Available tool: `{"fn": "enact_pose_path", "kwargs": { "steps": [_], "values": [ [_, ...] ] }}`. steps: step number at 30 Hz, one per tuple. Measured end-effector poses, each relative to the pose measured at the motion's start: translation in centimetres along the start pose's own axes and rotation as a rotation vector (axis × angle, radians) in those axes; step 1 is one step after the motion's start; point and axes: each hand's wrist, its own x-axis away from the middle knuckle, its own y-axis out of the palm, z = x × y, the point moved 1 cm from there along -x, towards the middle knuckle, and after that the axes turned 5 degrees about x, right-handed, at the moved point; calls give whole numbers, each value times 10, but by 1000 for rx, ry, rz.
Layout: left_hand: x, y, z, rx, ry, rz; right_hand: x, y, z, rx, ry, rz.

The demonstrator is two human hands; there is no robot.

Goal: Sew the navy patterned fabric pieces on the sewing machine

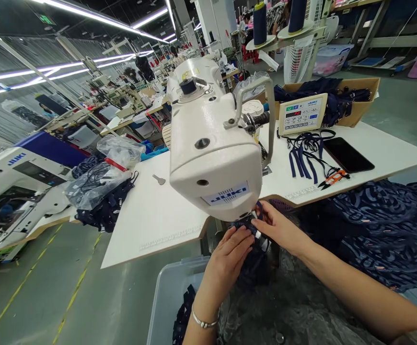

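Note:
A white sewing machine [215, 153] stands in front of me, its head hiding the stitching area. Just under its front end, my left hand [232, 254] curves its fingers together over a dark navy garment piece [255, 268], gripping it. My right hand [269, 223], to the right of the left one, pinches a navy strap [259, 209] at the edge of that piece. Small white tags [264, 243] show beneath the right fingers. The fingertips of both hands are partly hidden by the machine head and fabric.
On the white tabletop [384, 148] lie navy straps [304, 160], orange thread snips [334, 178] and a phone [348, 154] beside a control panel [302, 115]. A plastic bin [161, 292] is below left. Patterned navy fabric [381, 230] piles up at right.

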Motion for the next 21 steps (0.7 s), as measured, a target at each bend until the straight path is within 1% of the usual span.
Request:
{"fn": "enact_pose_path", "kwargs": {
  "steps": [4,7,12,15,18,21],
  "values": [
    [-4,-5,-1,-25,20,-27,1,2,-3,-23,11,-2],
    [-8,-10,3,-69,28,-63,0,-2,-6,-27,14,3],
    [-12,-14,14,-196,-31,-125,-4,-11,-12,13,36,-86],
    [-13,-11,16,-199,-36,-95,-4,-10,-15,99,20,-87],
    [-11,-8,14,-157,-24,-52,-2,-6,-16,152,-10,-39],
    [-8,-6,10,-134,-20,-45,-1,-4,-17,181,-6,-12]
  ]
}}
